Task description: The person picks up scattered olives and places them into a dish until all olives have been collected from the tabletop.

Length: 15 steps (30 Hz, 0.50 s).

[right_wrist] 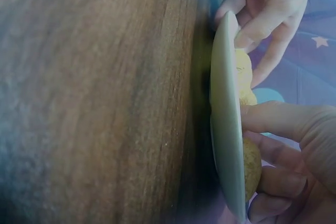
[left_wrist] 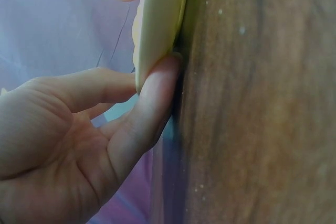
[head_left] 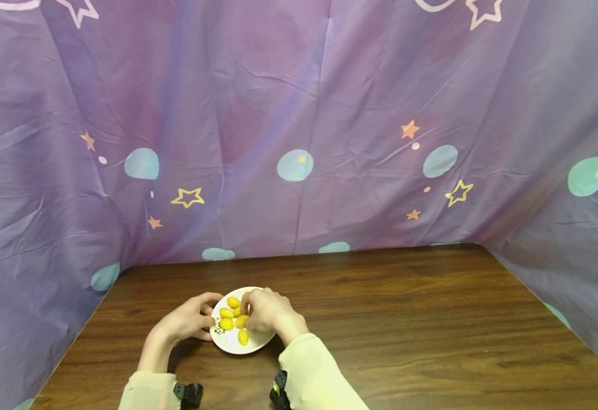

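Note:
A white plate [head_left: 258, 343] lies on the wooden table toward the left, with dark specks of a pattern showing near its left rim. Several small yellow oval pieces, like small potatoes [head_left: 226, 324], are on it. My left hand [head_left: 188, 319] pinches the plate's left rim; in the left wrist view one digit is low at the underside and another is at the upper edge. Over the plate's right part, my right hand [head_left: 270, 312] has its fingertips curled at one small potato [head_left: 242, 322]. In the right wrist view a browner small potato [right_wrist: 252, 169] sits beside its fingers.
The brown wooden table [head_left: 406, 330] stretches away to the right of the plate. Behind it and at both sides hangs a purple cloth [head_left: 258, 125] with stars and blue dots. Black wrist cameras [head_left: 191, 394] are worn at both cuffs.

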### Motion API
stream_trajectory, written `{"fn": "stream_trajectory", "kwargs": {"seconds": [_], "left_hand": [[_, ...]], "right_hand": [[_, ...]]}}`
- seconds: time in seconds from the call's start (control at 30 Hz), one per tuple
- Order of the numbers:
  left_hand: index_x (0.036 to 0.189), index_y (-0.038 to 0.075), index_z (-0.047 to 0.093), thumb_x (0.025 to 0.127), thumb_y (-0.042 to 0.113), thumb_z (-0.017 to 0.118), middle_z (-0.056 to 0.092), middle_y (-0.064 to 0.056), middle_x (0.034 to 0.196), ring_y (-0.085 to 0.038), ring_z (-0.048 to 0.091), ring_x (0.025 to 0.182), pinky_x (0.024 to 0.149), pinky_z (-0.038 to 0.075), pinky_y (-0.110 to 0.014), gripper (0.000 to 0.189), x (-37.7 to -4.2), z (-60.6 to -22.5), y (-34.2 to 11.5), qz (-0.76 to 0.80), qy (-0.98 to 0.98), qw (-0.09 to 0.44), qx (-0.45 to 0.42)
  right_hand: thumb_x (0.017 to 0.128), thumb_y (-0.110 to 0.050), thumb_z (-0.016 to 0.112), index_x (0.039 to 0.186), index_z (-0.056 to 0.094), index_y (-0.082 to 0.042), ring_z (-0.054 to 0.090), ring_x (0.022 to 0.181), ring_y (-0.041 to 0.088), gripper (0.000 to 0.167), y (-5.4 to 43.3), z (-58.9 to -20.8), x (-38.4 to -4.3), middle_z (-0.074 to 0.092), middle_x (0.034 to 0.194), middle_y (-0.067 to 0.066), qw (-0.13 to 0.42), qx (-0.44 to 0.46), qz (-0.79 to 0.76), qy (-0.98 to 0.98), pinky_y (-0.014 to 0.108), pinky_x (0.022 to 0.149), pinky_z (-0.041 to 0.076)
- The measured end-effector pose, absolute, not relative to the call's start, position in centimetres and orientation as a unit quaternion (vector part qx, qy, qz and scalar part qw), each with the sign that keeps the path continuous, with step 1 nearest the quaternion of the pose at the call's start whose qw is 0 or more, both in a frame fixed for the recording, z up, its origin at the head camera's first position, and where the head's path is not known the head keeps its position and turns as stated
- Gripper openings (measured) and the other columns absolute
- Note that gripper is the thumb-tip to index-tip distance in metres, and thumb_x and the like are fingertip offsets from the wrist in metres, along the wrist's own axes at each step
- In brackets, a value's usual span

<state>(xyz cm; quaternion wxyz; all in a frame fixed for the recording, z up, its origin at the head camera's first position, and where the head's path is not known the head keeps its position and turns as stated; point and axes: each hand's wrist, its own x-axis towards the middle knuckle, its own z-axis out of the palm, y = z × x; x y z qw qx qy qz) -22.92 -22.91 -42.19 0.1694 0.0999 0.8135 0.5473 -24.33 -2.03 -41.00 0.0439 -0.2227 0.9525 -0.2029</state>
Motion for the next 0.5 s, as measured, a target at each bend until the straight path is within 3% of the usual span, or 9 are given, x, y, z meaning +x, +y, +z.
{"fn": "stream_trajectory", "kwargs": {"seconds": [0.3, 0.5], "left_hand": [[0.136, -0.011, 0.039, 0.078, -0.014, 0.052, 0.050, -0.020, 0.094, -0.023, 0.061, 0.074, 0.062, 0.060, -0.036, 0.059, -22.91, -42.19, -22.88, 0.545, 0.815, 0.167, 0.103], [0.136, -0.012, 0.037, 0.078, -0.014, 0.051, 0.051, -0.020, 0.094, -0.023, 0.061, 0.074, 0.063, 0.060, -0.037, 0.059, -22.98, -42.29, -22.94, 0.551, 0.810, 0.168, 0.105]], "right_hand": [[0.070, -0.018, 0.081, 0.082, 0.065, -0.023, 0.051, 0.072, 0.014, 0.021, -1.91, -40.80, -24.19, 0.053, 0.072, -0.009, 0.046, -0.226, -0.203, 0.952, 0.033, 0.059, 0.044], [0.067, -0.019, 0.083, 0.090, 0.067, -0.024, 0.054, 0.077, 0.016, 0.029, -1.85, -40.34, -24.04, 0.056, 0.077, -0.008, 0.054, -0.228, -0.198, 0.952, 0.035, 0.064, 0.047]]}}
